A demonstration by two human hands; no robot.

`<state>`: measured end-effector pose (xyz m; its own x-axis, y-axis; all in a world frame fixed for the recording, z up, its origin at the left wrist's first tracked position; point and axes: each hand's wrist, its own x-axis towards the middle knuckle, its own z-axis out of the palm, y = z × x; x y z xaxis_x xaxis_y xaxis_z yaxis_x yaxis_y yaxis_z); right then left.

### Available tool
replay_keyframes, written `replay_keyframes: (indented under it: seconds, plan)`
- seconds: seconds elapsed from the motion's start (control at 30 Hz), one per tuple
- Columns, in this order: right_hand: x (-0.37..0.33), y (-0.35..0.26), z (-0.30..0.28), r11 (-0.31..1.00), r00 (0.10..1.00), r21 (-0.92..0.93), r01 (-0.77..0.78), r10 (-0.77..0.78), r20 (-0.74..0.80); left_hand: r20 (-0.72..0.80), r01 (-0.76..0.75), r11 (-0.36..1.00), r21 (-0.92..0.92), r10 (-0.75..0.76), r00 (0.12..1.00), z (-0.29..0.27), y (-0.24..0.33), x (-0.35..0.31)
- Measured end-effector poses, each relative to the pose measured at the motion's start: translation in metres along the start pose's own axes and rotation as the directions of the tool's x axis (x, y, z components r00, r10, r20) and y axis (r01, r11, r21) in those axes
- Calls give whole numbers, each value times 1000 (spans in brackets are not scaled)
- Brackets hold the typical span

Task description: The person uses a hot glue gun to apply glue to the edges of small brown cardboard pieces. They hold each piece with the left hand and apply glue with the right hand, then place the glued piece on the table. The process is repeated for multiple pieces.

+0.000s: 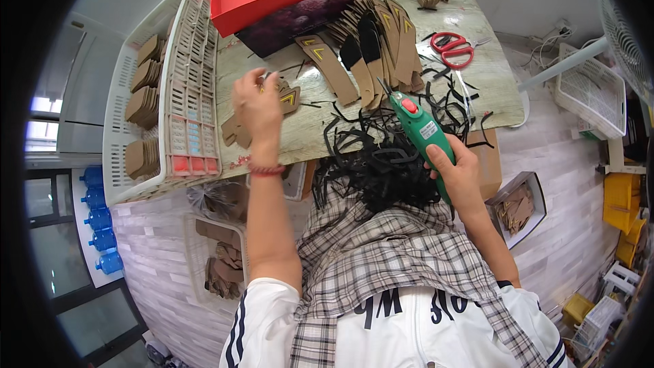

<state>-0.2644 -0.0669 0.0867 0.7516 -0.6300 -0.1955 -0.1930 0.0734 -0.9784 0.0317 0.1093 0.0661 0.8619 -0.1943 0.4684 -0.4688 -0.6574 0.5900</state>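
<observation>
Brown strip (334,76), axis eleven-to-five, two o'clock from nearer left hand (260,105) (fingers curled, pinch unclear); right hand (458,169) clasping green tool (424,131).

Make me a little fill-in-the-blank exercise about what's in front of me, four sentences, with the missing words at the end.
1. The right hand holds a handheld tool whose body is mainly ____.
2. The scissors on the table have ____ handles.
3. The heap of loose strips nearest the person is ____ in colour.
4. The white basket with stacked brown pieces is to the ____ of the left hand.

Missing words: green; red; black; left.
</observation>
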Motion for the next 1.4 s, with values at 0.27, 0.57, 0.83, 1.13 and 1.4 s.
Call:
replay_keyframes:
  seconds: [0.27, 0.57, 0.83, 1.13, 1.4]
  plan:
    - [-1, 3, 3, 999, 1000, -43, -12, 11, -14, 159, 30, 968, 247, -71, 985, 101, 37, -2]
    - [3, 3, 6, 999, 1000, -45, 22, -22, -9, -42, 58, 864, -499, -91, 995, 105, 48, -16]
    - [6, -4, 10, 993, 992, -54, 106, -109, -55, 378, 402, 88, -912, -203, 903, 32, 104, -42]
    - [-2, -3, 6, 996, 996, 1, 89, -89, -32, 444, 461, 0, -887, -268, 855, 39, 122, -68]
    - [-5, -7, 4, 995, 994, -13, 95, -95, -53, 510, 526, -2, -850, -249, 823, 39, 126, -78]
